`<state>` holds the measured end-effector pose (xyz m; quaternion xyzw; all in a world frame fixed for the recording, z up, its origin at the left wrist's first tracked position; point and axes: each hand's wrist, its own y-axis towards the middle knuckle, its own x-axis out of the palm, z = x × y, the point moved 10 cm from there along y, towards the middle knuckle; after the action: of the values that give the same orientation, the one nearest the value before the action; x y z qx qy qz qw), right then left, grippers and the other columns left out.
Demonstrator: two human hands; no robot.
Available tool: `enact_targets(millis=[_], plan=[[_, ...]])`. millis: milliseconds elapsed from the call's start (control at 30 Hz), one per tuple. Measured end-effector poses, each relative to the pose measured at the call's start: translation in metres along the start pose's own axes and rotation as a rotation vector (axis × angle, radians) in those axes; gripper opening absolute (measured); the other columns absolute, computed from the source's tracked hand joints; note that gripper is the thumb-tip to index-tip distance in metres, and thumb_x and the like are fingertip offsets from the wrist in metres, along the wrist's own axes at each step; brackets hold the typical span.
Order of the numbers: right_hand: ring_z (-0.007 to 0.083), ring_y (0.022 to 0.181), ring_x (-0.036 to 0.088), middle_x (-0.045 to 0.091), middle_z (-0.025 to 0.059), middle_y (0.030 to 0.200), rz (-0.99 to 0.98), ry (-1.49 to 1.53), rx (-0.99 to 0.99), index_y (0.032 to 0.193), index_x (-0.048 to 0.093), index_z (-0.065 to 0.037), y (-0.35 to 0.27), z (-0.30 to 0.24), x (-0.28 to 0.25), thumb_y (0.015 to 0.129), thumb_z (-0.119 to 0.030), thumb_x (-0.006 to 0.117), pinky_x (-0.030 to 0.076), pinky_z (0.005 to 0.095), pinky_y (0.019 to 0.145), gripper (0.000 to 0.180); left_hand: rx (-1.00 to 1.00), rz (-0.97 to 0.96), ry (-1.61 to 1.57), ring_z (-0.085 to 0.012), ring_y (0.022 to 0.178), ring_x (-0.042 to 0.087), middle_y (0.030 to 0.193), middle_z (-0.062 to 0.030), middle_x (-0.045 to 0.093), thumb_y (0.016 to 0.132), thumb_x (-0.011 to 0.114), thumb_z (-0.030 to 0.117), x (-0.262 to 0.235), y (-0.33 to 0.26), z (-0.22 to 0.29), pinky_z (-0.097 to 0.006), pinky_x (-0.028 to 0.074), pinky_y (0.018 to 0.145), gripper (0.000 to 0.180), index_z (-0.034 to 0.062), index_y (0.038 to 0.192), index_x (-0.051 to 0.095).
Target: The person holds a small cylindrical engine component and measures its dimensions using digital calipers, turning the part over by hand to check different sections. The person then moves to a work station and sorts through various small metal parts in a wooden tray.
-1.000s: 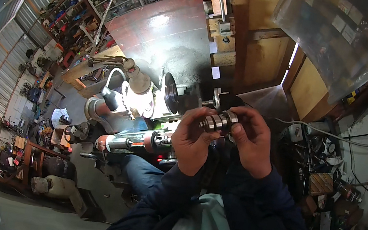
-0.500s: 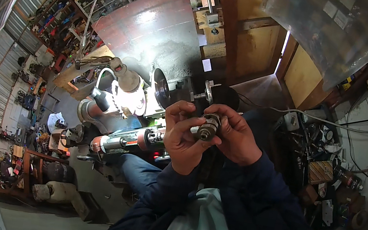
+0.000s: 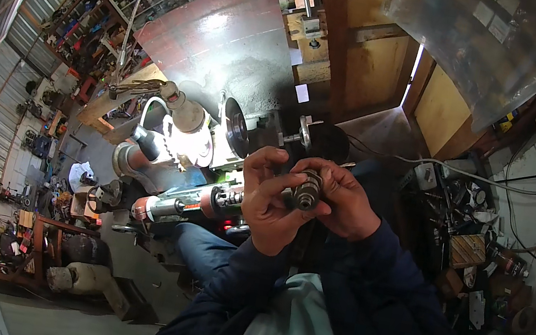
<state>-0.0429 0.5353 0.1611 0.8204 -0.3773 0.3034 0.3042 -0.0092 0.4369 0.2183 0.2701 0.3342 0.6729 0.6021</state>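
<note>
Stepped metal shaft (image 3: pixel 308 192) between your left hand (image 3: pixel 270 207) and right hand (image 3: pixel 346 201), both pinching it; long axis points roughly toward you, neither hand nearer.

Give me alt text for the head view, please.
A person's bare left hand and bare right hand hold a shiny, stepped metal shaft, one round end toward the camera. Beyond, a glowing grey lamp shines beside a dark round disc; translucent plastic sheeting hangs upper right.
</note>
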Motion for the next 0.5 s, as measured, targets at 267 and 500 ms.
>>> enact_targets(millis=[267, 500], plan=[[0.0164, 0.108, 0.062, 0.064, 0.0081, 0.118, -0.037, 0.035, 0.052, 0.129, 0.057, 0.001, 0.002, 0.011, -0.004, 0.106, -0.042, 0.047, 0.05, 0.0336, 0.098, 0.051, 0.005, -0.001, 0.014, -0.0258, 0.123, 0.05, 0.135, -0.0114, 0.047, 0.062, 0.096, 0.025, -0.004, 0.0, -0.002, -0.04, 0.043, 0.103, 0.057, 0.0108, 0.11, 0.069], [0.0159, 0.103, 0.064, 0.066, 0.0085, 0.113, 0.057, 0.049, 0.092, 0.125, 0.059, 0.0, -0.004, 0.012, -0.013, 0.107, -0.04, 0.048, 0.052, 0.0322, 0.092, 0.045, -0.068, -0.022, -0.035, -0.0292, 0.123, 0.052, 0.132, -0.0152, 0.047, 0.056, 0.099, 0.015, 0.007, 0.001, -0.006, -0.041, 0.047, 0.098, 0.059, 0.009, 0.108, 0.072]])
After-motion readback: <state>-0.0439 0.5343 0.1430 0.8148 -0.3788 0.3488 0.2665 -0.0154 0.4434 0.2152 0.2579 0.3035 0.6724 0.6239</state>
